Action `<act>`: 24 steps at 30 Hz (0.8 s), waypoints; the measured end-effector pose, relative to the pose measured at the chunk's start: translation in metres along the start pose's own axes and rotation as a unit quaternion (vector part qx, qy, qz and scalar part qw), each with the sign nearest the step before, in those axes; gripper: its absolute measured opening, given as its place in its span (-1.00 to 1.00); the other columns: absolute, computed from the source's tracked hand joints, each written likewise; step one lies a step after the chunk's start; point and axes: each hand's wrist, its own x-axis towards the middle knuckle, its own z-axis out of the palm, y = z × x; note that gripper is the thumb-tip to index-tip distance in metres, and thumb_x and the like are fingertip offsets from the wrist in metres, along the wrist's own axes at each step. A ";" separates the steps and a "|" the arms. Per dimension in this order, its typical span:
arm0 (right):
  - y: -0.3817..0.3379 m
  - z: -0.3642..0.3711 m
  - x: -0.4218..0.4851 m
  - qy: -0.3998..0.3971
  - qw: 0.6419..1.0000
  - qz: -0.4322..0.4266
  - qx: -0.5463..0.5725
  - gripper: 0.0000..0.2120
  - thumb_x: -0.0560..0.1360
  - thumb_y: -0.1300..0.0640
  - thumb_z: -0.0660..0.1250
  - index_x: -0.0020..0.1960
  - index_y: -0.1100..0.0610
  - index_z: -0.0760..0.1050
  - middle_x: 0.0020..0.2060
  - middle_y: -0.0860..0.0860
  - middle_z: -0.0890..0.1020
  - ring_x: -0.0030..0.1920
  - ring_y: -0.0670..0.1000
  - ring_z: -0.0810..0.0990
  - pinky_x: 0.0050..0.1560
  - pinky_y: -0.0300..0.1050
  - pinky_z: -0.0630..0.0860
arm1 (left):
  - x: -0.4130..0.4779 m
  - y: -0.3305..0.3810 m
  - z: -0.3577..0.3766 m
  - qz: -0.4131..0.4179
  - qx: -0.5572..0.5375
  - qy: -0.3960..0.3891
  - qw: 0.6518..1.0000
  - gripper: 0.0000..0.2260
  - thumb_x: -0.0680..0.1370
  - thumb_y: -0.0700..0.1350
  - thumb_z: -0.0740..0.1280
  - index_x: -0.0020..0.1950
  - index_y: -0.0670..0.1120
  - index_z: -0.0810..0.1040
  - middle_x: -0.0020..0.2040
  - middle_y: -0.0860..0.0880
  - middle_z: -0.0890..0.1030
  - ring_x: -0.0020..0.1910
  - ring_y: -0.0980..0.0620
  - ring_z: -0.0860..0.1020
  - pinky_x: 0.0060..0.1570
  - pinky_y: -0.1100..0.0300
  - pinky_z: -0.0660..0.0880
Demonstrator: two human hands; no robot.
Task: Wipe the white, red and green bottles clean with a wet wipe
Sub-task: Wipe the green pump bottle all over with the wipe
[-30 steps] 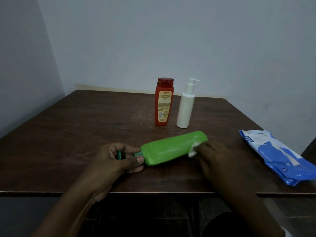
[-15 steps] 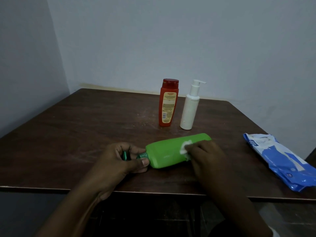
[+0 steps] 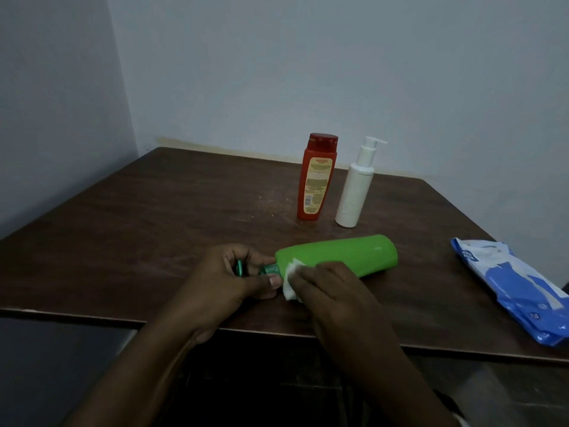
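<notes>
A green bottle (image 3: 345,254) lies on its side near the table's front edge, cap end to the left. My left hand (image 3: 228,278) grips its dark green cap. My right hand (image 3: 326,288) holds a white wet wipe (image 3: 291,280) against the bottle's neck end, fingers curled over the wipe. Farther back stand a red bottle (image 3: 317,177) with a yellow label and, right of it, a white pump bottle (image 3: 355,189), both upright.
A blue and white wet wipe pack (image 3: 511,285) lies flat at the right of the dark wooden table (image 3: 154,217). Walls close the table in at the back and left. The table's front edge runs just below my hands.
My right hand has slid the wipe leftward along the green bottle, from its base end to the neck end beside my left hand. The left hand has kept its hold on the cap.
</notes>
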 end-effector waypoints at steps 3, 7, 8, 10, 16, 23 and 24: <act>0.016 0.001 0.004 0.023 0.995 0.087 -0.033 -0.71 0.43 0.27 0.30 0.13 0.21 0.60 -0.01 0.08 0.63 -0.04 0.06 0.50 -0.09 -0.06 0.53 | -0.003 0.000 -0.001 -0.006 -0.004 -0.005 1.000 -0.85 0.33 -0.36 0.56 -0.14 -0.23 0.70 -0.24 -0.14 0.70 -0.16 -0.13 0.71 0.04 -0.05 0.69; -0.007 -0.001 -0.017 0.018 0.997 0.065 -0.025 -0.71 0.50 0.19 0.21 0.14 0.23 0.59 -0.01 0.09 0.63 -0.07 0.04 0.49 -0.08 -0.07 0.50 | -0.008 -0.002 -0.002 0.017 0.033 0.009 0.999 -0.78 0.36 -0.40 0.57 -0.27 -0.09 0.71 -0.10 -0.27 0.72 -0.16 -0.13 0.69 0.06 -0.11 0.65; -0.011 0.000 -0.011 0.007 0.999 0.035 -0.007 -0.68 0.51 0.18 0.17 0.15 0.23 0.58 0.02 0.09 0.62 -0.05 0.05 0.49 -0.04 -0.07 0.49 | -0.007 -0.002 -0.002 0.020 0.040 0.009 0.999 -0.83 0.36 -0.40 0.58 -0.22 -0.16 0.70 -0.15 -0.23 0.70 -0.17 -0.11 0.68 0.05 -0.11 0.65; -0.003 0.004 0.008 0.002 1.000 0.020 0.002 -0.69 0.48 0.23 0.21 0.17 0.22 0.57 0.04 0.08 0.62 -0.02 0.05 0.49 0.01 -0.08 0.46 | -0.004 -0.004 -0.004 0.018 0.042 0.005 0.999 -0.84 0.35 -0.38 0.59 -0.17 -0.22 0.68 -0.20 -0.18 0.68 -0.17 -0.12 0.68 0.01 -0.05 0.65; -0.005 -0.002 -0.010 0.025 0.991 0.121 -0.042 -0.73 0.38 0.27 0.45 0.08 0.20 0.62 -0.07 0.08 0.64 -0.10 0.04 0.50 -0.13 -0.14 0.44 | -0.005 -0.006 -0.003 0.019 0.059 0.013 0.998 -0.76 0.33 -0.40 0.60 -0.06 -0.26 0.69 -0.16 -0.20 0.71 -0.17 -0.06 0.64 -0.08 0.07 0.63; 0.011 0.003 0.024 -0.004 0.991 0.127 -0.029 -0.71 0.35 0.32 0.38 0.06 0.18 0.62 -0.06 0.09 0.64 -0.04 0.11 0.53 -0.06 -0.02 0.49 | -0.006 -0.003 -0.005 0.017 0.078 0.010 0.997 -0.78 0.29 -0.34 0.64 -0.15 -0.19 0.71 -0.03 -0.26 0.72 -0.12 -0.08 0.65 0.13 -0.21 0.61; 0.011 0.001 0.018 -0.003 0.989 0.145 -0.036 -0.69 0.31 0.35 0.43 0.04 0.19 0.62 -0.08 0.09 0.64 -0.07 0.11 0.52 -0.10 -0.03 0.48 | -0.007 -0.002 -0.004 0.021 0.087 0.016 0.996 -0.77 0.28 -0.33 0.65 -0.20 -0.08 0.73 -0.02 -0.25 0.72 -0.11 -0.07 0.65 0.15 -0.22 0.59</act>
